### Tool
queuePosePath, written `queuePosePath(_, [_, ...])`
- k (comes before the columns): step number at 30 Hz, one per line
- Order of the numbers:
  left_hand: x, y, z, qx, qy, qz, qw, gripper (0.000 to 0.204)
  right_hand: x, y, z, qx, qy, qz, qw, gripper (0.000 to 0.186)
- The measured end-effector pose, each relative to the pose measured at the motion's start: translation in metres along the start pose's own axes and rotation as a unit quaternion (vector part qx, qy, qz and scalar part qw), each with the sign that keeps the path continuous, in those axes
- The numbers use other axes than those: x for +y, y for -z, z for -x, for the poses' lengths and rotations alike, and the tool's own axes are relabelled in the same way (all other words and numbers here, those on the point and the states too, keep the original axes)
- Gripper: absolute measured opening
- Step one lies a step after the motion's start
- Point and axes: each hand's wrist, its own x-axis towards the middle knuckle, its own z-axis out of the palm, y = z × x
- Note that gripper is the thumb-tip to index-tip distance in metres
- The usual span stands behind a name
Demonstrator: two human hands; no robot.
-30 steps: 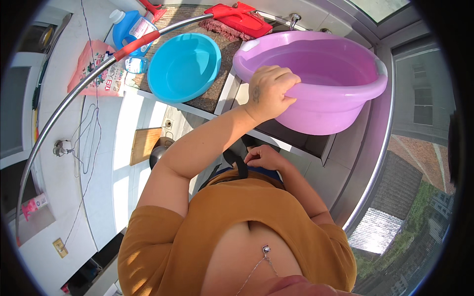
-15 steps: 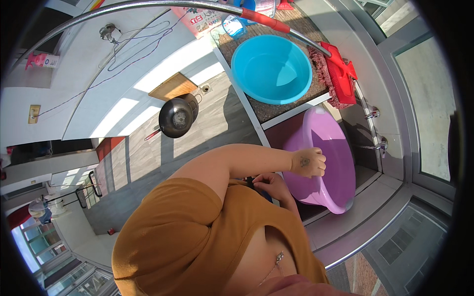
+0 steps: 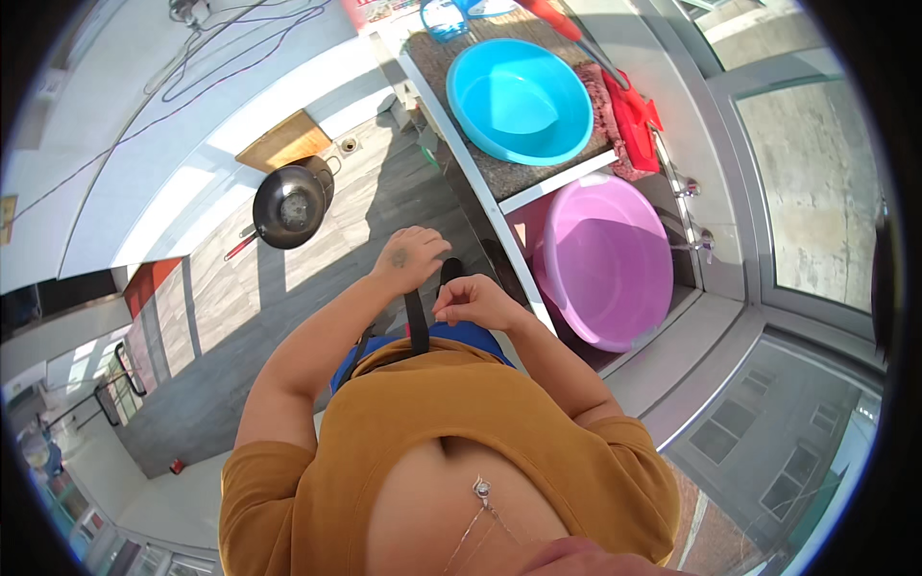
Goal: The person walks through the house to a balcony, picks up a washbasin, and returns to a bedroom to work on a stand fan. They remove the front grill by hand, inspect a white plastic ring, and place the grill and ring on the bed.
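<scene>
My left hand [image 3: 413, 257], with a small dark mark on its back, is over the floor in front of my waist, fingers loosely bent and apart, with nothing visible in it. Close beside it, my right hand [image 3: 477, 301] is curled with thumb and forefinger near each other; no held thing shows. A black strap [image 3: 416, 322] at my waist lies between the hands. To the right, a purple basin [image 3: 610, 269] rests tilted in a low recess, apart from both hands. Above it, a light blue basin [image 3: 523, 106] sits on a brown stone-patterned counter.
A red-handled mop [image 3: 634, 125] leans beside the blue basin, near wall taps [image 3: 706, 240]. Dark pans [image 3: 290, 206] and a wooden board [image 3: 283, 142] stand by the left wall. Cables [image 3: 192, 82] hang there. A glazed window [image 3: 812, 192] is at the right.
My left hand has let go of the purple basin's rim and moved left to the front of my body. The view has shifted; the basin now appears more face-on.
</scene>
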Motion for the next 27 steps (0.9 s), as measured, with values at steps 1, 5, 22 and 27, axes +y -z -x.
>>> queuePosePath(1, [-0.011, 0.01, 0.037, -0.022, 0.132, 0.075, 0.988, 0.021, 0.0, -0.014, -0.015, 0.02, 0.014, 0.007, 1.0, 0.006])
queuePosePath(5, [0.025, 0.048, 0.098, -0.01, 0.378, 0.719, 0.583, 0.036, 0.013, -0.073, -0.052, 0.176, 0.213, 0.335, 0.901, 0.011])
queuePosePath(22, [-0.02, -0.005, 0.106, 0.191, 0.551, 0.691, 0.428, 0.014, 0.012, 0.337, 0.179, 0.839, -0.056, 0.374, 0.391, 0.058])
queuePosePath(27, [-0.013, -0.005, 0.119, 0.205, 0.628, 0.624, 0.418, 0.012, 0.078, 0.464, 0.288, 0.84, -0.134, 0.107, 0.514, 0.075])
